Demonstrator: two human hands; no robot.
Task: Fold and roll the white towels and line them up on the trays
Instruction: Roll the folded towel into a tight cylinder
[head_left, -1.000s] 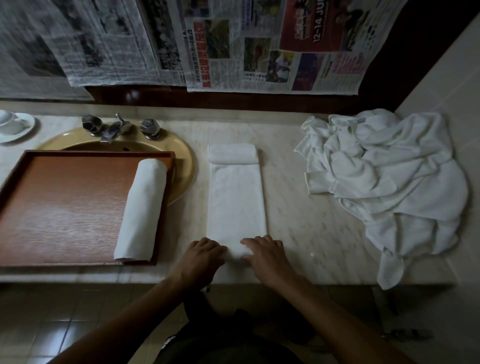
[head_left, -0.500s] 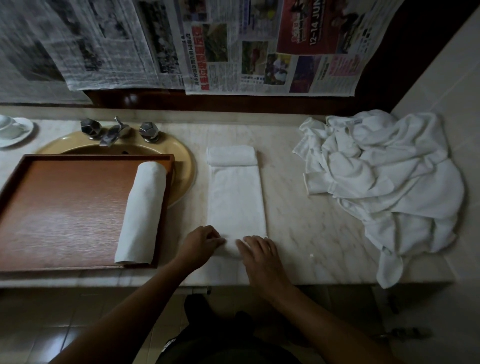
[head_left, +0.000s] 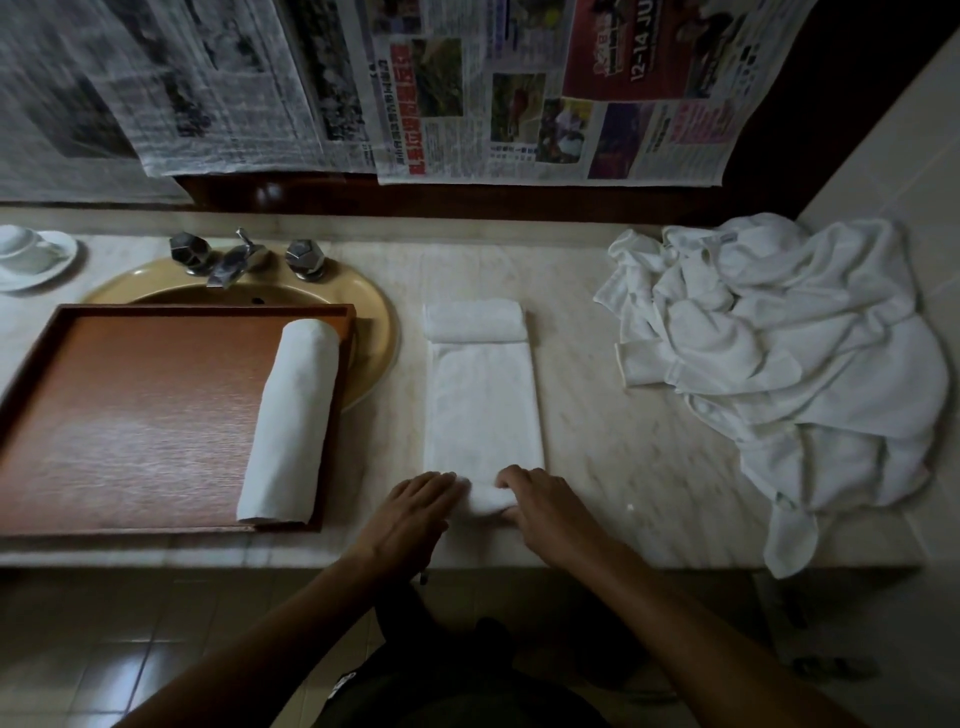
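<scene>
Since a second before, the near end of the strip (head_left: 483, 405) had been turned up into a small curl (head_left: 488, 501), and both hands had shifted forward with it.

Newspaper (head_left: 519, 104) hung along the wall behind the counter (head_left: 597, 415). On the counter's right side lay a loose pile (head_left: 779, 353) of white towels, one corner drooping over the front edge. On the left, a brown tray (head_left: 130, 415) sat partly over the yellow sink (head_left: 374, 312). A finished roll (head_left: 291, 421) lay along the tray's right side, running front to back.

Between tray and pile, apart from both, the strip lay flat on the counter, folded long and narrow, its far end doubled into a thick band.

At the near end, the left hand (head_left: 415, 512) pressed on the curl's left part with fingers nearly straight, gripping nothing. Its right part was held by the right hand (head_left: 545, 506), with fingers bent over the top and the thumb at the near side.

Behind the sink stood a tap (head_left: 234, 262) with two knobs. A cup (head_left: 21, 247) sat on a saucer at the far left.
</scene>
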